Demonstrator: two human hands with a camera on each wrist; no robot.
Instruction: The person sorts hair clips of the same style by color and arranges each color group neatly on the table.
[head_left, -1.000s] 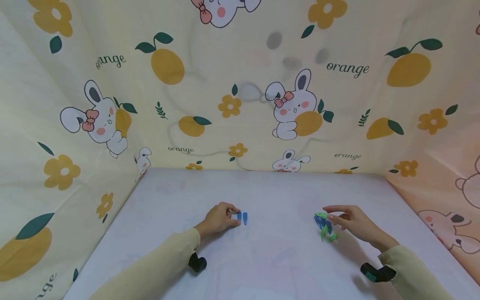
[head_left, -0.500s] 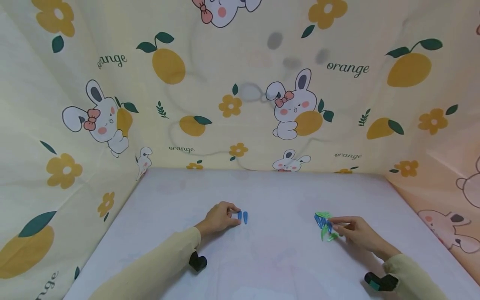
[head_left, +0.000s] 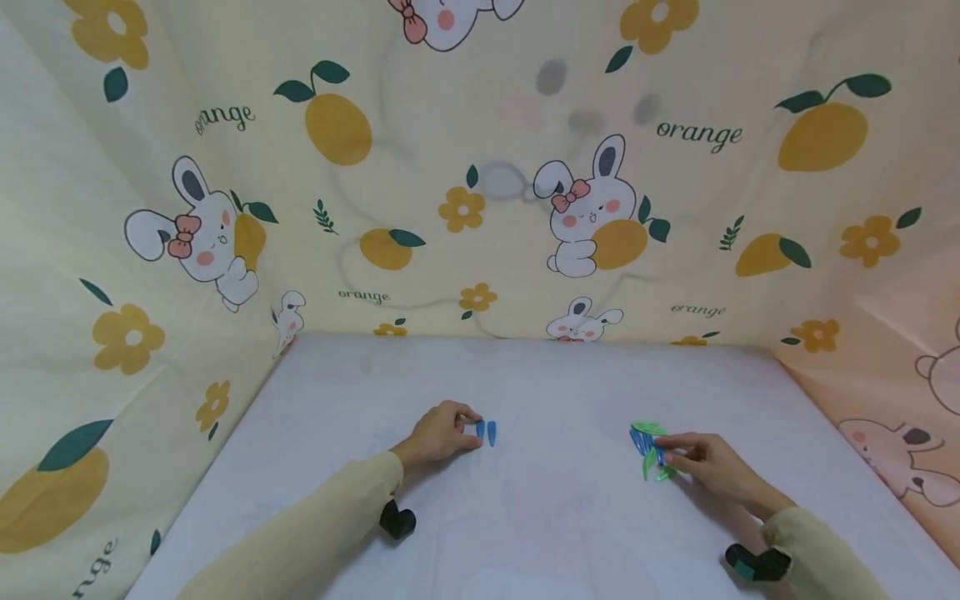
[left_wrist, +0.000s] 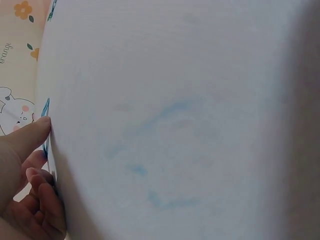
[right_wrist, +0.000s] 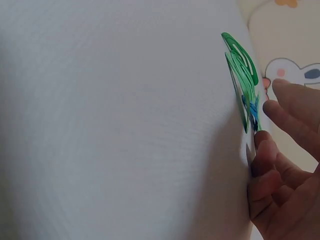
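Observation:
Two slim blue hair clips stand side by side on the white table in the head view. My left hand [head_left: 442, 433] pinches the left blue hair clip [head_left: 480, 429] end to end between index finger and thumb; the other blue hair clip [head_left: 492, 433] lies just right of it. At the right, green hair clips [head_left: 647, 427] and blue hair clips [head_left: 642, 442] lie in a loose pile. My right hand [head_left: 705, 462] reaches over the pile's right side, fingertips right at a blue clip. The right wrist view shows its upper fingers [right_wrist: 295, 117] spread apart and the lower ones curled.
The white table [head_left: 540, 517] has faint blue stains, seen in the left wrist view. A cloth [head_left: 420, 150] printed with rabbits and oranges hangs around its back and sides. Black devices are strapped at both wrists.
My right hand has come down from the green clips at the pile's top to the blue ones at its right side. The left hand keeps its place and hold.

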